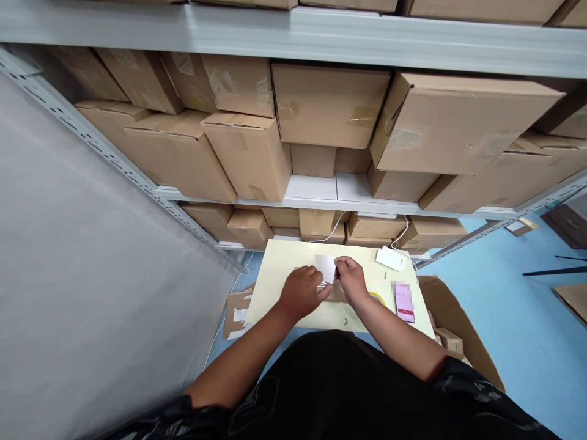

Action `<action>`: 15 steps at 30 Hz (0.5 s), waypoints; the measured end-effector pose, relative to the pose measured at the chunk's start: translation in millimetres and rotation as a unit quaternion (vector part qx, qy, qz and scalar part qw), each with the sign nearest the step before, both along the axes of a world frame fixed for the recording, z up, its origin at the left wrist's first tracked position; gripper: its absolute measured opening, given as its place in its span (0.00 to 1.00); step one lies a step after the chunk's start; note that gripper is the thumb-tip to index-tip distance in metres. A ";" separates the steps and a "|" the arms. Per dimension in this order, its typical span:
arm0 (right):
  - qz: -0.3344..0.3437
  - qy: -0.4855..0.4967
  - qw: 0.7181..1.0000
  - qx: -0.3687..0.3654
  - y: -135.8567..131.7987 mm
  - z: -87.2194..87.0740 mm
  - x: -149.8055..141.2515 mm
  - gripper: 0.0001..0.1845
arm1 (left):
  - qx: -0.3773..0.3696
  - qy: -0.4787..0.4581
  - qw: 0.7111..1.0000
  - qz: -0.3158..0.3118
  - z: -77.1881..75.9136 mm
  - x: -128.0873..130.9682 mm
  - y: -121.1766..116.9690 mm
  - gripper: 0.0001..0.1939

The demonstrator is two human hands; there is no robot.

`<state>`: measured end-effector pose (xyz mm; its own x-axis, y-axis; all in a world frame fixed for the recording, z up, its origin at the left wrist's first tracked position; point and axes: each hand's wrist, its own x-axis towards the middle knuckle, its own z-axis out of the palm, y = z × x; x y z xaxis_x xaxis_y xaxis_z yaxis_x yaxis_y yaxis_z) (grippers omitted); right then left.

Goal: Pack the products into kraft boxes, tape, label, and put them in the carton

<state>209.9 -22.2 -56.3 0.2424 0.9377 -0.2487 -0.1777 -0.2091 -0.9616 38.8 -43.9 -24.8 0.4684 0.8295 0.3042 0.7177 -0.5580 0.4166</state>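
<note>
My left hand (pixel 300 292) rests curled on a small brown cardboard box (pixel 337 292) on the pale yellow table (pixel 275 287). My right hand (pixel 351 276) pinches a white slip of paper (pixel 325 266) just above the box, between the two hands. Most of the box is hidden under my fingers. A roll of yellowish tape (pixel 378 298) lies right of my right wrist.
A phone with a pink screen (pixel 404 302) and a white charger block (pixel 389 258) with cable lie on the table's right. An open carton (pixel 458 342) stands on the blue floor at right, cardboard scraps (pixel 236 311) at left. Metal shelves (pixel 321 195) packed with cartons rise behind.
</note>
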 end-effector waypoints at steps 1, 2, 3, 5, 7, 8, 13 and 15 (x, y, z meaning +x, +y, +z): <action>-0.004 -0.001 1.000 0.002 -0.1 0.1 0.2 0.13 | 0.006 0.009 1.000 -0.009 0.1 8.1 1.6 0.10; -0.008 -0.002 1.000 0.001 -0.3 0.4 0.5 0.13 | 0.010 0.020 1.000 -0.017 -0.4 14.2 3.4 0.11; -0.011 -0.002 1.000 0.000 -0.6 0.8 0.9 0.13 | 0.015 0.031 0.999 -0.020 -1.3 18.8 5.0 0.12; -0.013 0.003 1.000 -0.004 -1.4 2.3 1.9 0.12 | 0.026 0.046 0.998 -0.017 -3.6 25.1 7.3 0.10; -0.011 0.011 1.000 -0.006 -2.2 4.2 2.8 0.12 | 0.038 0.055 0.998 -0.008 -5.4 28.6 8.3 0.08; -0.011 0.016 1.000 -0.006 -2.5 5.3 3.4 0.12 | 0.045 0.058 0.997 -0.004 -5.7 29.5 8.5 0.08; -0.013 0.055 0.998 0.018 -3.3 3.6 11.1 0.14 | 0.048 0.006 0.999 0.008 2.4 22.4 13.2 0.10; -0.030 0.058 0.998 0.017 -4.4 -3.4 17.0 0.14 | 0.023 -0.056 0.998 0.001 10.0 14.9 16.4 0.09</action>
<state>226.9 -26.6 -59.8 0.2701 0.9308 -0.2461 -0.2999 -0.1615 -0.9402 53.6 -27.5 -14.8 0.4267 0.8148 0.3924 0.6692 -0.5764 0.4690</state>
